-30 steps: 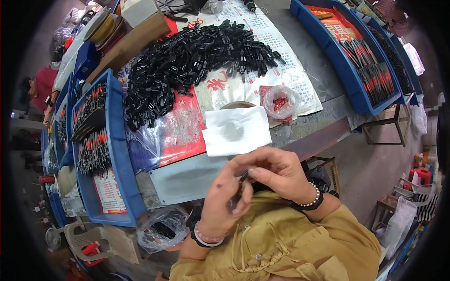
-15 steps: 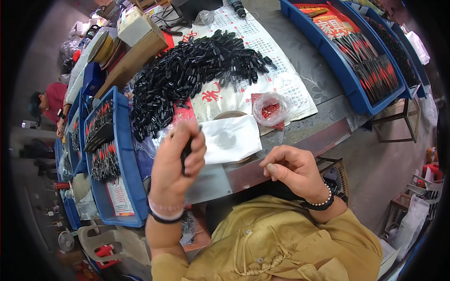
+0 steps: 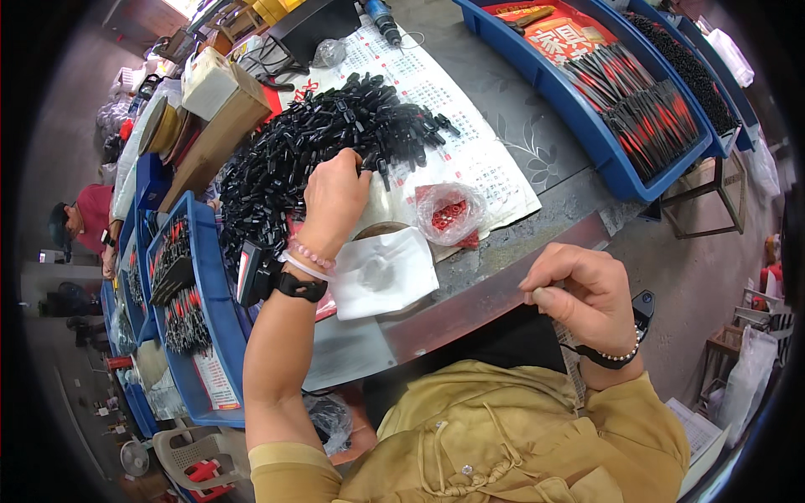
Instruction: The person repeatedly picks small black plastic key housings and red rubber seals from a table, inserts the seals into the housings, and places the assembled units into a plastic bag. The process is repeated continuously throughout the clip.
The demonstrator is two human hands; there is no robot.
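Observation:
A large heap of small glossy black plastic pieces [image 3: 285, 159] lies on the printed paper sheet. My left hand [image 3: 335, 197] reaches to the heap's near right edge, back upward, fingers curled. A black piece shows at its fingertips; the rest of the grip is hidden. My right hand [image 3: 583, 293] is raised over the table's near edge, thumb and fingertips pinched together. Whatever it may hold is too small to make out. Between the hands lies a white paper sheet [image 3: 398, 281] over a round dark object. Behind it sits a clear plastic bag of small red rings [image 3: 449, 214].
A blue tray [image 3: 210, 310] of black-and-red parts stands at left. Another blue tray [image 3: 579, 138] at right holds bundled black-and-red pieces. A power tool [image 3: 383, 21] lies at the back. A wooden block [image 3: 214, 134] bounds the heap. Another person [image 3: 88, 222] is at far left.
My left hand has moved forward from above the near edge to the heap; the black object seen in its fist is no longer visible there. My right hand has shifted right, still pinched.

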